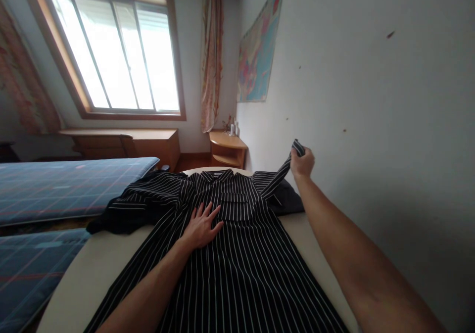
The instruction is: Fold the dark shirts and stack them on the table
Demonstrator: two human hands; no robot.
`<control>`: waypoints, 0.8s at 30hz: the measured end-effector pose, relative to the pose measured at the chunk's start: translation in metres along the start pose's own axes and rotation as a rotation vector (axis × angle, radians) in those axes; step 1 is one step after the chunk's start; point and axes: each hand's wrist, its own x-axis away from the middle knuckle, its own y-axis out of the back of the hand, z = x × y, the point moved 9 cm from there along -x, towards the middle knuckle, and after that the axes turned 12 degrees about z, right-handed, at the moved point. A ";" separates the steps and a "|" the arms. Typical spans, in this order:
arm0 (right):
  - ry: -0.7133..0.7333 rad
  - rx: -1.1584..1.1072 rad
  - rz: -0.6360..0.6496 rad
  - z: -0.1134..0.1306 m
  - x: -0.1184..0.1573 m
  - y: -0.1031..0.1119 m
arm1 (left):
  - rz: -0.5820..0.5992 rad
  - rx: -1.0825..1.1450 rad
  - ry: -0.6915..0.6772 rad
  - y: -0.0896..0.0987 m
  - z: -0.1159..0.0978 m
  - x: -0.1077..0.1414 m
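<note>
A black shirt with white stripes (237, 263) lies spread over a pale round table (107, 259), its collar at the far edge. My left hand (202, 226) rests flat on the shirt's front with its fingers spread. Raised above the table on the right, my right hand (302, 162) is closed around the end of a striped sleeve (278, 174), which stretches taut up from the shoulder. Dark cloth (285, 199) lies under that sleeve. The other sleeve (144, 194) lies bunched on the left, over more black cloth.
Plaid-covered mattresses (74, 189) stand left of the table. A white wall (371, 100) with a map (260, 51) rises close on the right. Farther back are a wooden desk (156, 135), a corner shelf (228, 140) and a bright window (115, 51) with curtains (212, 61).
</note>
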 end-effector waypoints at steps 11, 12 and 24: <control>0.478 -0.600 0.720 0.093 0.101 -0.091 | -0.076 0.113 0.009 0.004 0.002 -0.002; 0.457 -0.619 0.753 0.090 0.107 -0.096 | -0.093 0.135 0.014 0.005 0.003 -0.002; 0.304 0.322 0.565 -0.017 0.130 -0.091 | -0.221 0.087 -0.113 0.017 -0.009 0.000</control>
